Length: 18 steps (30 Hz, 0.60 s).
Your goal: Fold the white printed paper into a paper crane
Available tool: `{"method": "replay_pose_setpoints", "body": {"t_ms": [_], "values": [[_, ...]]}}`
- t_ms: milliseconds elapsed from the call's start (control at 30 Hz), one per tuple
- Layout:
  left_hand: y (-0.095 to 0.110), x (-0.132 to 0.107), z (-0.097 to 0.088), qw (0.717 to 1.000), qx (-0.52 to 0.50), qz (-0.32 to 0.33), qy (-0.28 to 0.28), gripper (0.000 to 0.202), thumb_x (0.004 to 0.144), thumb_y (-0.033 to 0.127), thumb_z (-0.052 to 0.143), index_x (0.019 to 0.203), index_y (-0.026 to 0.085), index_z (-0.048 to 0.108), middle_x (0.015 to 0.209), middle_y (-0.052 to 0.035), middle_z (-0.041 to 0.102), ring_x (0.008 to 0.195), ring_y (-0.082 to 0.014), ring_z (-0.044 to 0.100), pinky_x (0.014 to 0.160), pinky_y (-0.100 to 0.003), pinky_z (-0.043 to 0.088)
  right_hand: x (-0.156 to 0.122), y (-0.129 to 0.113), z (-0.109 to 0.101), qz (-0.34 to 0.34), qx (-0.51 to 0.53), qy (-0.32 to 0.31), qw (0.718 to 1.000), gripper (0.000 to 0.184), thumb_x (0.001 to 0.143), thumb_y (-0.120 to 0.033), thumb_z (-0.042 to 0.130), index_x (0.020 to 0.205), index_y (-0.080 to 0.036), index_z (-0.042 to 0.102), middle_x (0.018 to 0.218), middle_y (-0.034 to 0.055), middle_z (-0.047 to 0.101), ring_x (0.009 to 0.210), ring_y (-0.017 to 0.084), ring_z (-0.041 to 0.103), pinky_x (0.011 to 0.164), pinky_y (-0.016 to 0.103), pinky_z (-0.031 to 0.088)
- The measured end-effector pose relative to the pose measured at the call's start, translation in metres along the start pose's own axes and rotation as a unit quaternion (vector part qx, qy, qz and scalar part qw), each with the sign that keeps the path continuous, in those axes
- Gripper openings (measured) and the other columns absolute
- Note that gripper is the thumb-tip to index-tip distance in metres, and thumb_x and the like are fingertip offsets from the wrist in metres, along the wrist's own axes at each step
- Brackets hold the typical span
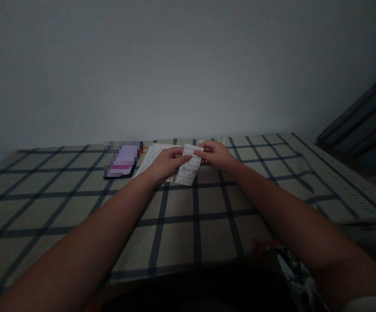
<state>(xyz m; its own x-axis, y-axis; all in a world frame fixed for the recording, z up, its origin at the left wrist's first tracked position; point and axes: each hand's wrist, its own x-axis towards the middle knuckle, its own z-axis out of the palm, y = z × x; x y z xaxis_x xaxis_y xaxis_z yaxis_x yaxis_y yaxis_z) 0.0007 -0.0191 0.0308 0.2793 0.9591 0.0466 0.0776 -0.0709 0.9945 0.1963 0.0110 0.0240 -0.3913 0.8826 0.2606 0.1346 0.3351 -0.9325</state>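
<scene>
A small white slip of printed paper (188, 172) is held between both hands over the checked cloth, tilted so its printed face shows. My left hand (167, 164) pinches its left edge, thumb on the front. On the opposite side, my right hand (216, 155) grips the upper right edge between thumb and fingers. Larger printed sheets (148, 159) lie on the cloth, partly hidden behind my left hand. Part of something pale (221, 141) shows behind my right hand; I cannot make out what it is.
A phone (123, 160) with a lit screen lies left of the sheets, partly blurred out. The checked tablecloth (181, 234) covers the table, which meets a plain grey wall (188, 69) at the back. Dark folded fabric (363, 121) hangs at the far right.
</scene>
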Motion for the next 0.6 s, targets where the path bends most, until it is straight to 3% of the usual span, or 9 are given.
{"method": "replay_pose_setpoints", "body": {"t_ms": [200, 400, 600], "values": [[-0.002, 0.001, -0.003, 0.998, 0.05, 0.009, -0.034, 0.026, 0.077, 0.032, 0.076, 0.095, 0.014, 0.074, 0.078, -0.0064, 0.074, 0.065, -0.0139, 0.064, 0.055, -0.022, 0.046, -0.002, -0.002, 0.0, -0.01, 0.001, -0.005, 1.0, 0.025, 0.076, -0.037, 0.071, 0.082, -0.015, 0.062, 0.069, -0.0001, 0.061, 0.061, 0.011, 0.055, 0.057, 0.025, 0.044], [-0.006, 0.004, -0.003, 0.999, 0.009, 0.017, -0.026, 0.04, 0.076, 0.038, 0.077, 0.107, 0.013, 0.072, 0.091, -0.0088, 0.076, 0.07, -0.0161, 0.066, 0.063, -0.026, 0.051, -0.001, 0.001, 0.0, -0.01, 0.022, -0.018, 1.0, 0.032, 0.076, -0.04, 0.072, 0.094, -0.017, 0.06, 0.069, -0.0024, 0.061, 0.06, 0.01, 0.054, 0.055, 0.023, 0.043], [-0.011, 0.008, -0.006, 0.999, 0.003, 0.054, 0.008, 0.05, 0.073, 0.046, 0.078, 0.11, 0.013, 0.07, 0.103, -0.0122, 0.075, 0.082, -0.021, 0.069, 0.072, -0.032, 0.053, -0.003, -0.002, -0.002, 0.006, -0.028, -0.044, 0.999, 0.033, 0.078, -0.047, 0.069, 0.077, -0.016, 0.06, 0.067, -0.0012, 0.059, 0.06, 0.01, 0.054, 0.058, 0.024, 0.043]]}}
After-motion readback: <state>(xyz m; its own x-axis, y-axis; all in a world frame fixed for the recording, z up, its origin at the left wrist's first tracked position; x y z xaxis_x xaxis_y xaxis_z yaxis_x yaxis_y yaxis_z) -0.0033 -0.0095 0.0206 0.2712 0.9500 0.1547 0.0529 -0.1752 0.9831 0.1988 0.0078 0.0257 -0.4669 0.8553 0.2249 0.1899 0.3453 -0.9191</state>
